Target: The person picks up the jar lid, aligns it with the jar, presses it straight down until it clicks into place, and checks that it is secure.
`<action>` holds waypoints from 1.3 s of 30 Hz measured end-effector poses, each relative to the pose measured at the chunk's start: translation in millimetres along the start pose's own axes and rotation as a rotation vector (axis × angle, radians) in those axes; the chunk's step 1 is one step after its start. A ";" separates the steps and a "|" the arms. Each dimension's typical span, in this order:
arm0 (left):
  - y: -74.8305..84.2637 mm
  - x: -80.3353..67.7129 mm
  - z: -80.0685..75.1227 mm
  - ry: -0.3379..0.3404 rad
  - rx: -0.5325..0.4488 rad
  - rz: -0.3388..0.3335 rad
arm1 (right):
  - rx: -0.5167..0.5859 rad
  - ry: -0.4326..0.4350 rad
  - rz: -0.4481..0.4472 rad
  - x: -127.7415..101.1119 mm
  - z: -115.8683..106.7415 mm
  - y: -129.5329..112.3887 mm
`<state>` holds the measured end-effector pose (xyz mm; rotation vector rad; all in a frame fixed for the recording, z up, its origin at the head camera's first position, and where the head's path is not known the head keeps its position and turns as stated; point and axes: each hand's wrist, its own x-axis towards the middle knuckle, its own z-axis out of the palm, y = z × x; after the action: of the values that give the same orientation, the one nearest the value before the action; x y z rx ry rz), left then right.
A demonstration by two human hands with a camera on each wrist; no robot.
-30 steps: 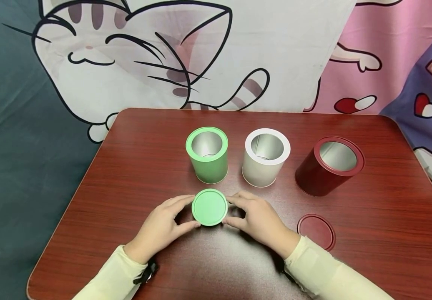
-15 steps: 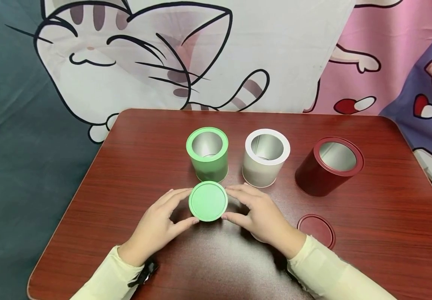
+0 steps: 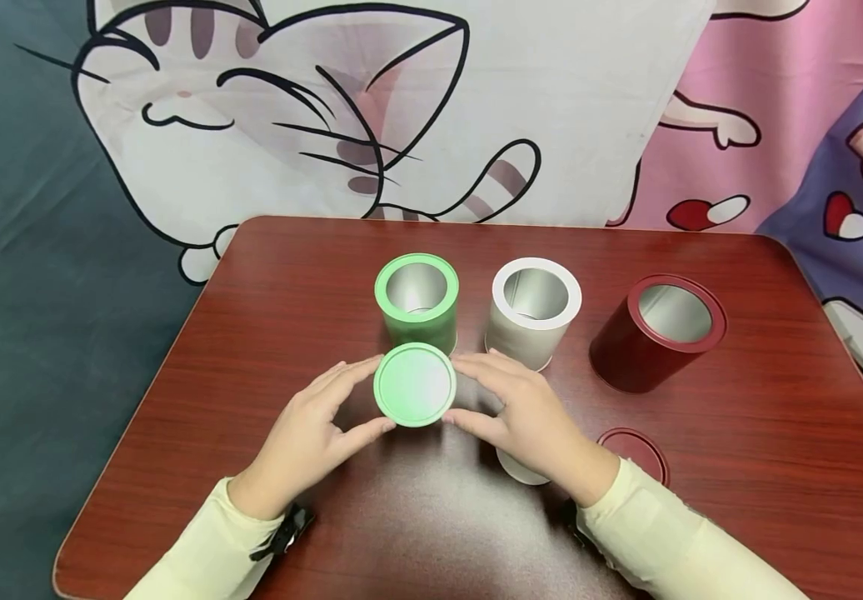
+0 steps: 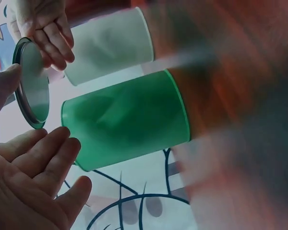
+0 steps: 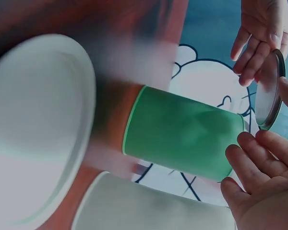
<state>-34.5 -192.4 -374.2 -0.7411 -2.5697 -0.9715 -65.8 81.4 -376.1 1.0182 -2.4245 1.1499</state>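
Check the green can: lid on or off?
Off: the left hand and right hand hold the green lid; green can stands open.

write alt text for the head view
A person's left hand and right hand hold a green lid between them near a green can, white can and red can, all open. A partly hidden red lid and white lid lie on the table.

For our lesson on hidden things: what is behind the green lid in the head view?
Behind the green lid stands the green can, its open top and upper side showing. The lid hides most of the can's lower front from that camera.
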 end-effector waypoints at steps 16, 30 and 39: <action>1.4 13.6 -9.8 -0.007 0.029 -0.028 | -0.022 -0.016 0.016 15.1 -6.8 -3.6; -3.1 26.9 -13.6 -0.016 0.016 -0.054 | -0.031 -0.056 0.035 30.3 -16.0 -3.1; -6.8 36.4 -15.3 -0.010 0.029 -0.051 | -0.109 -0.165 0.076 45.0 -24.2 -4.2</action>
<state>-66.9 -194.0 -350.7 -0.6773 -2.6179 -0.9458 -96.4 76.3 -335.3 1.0315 -2.6433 0.9789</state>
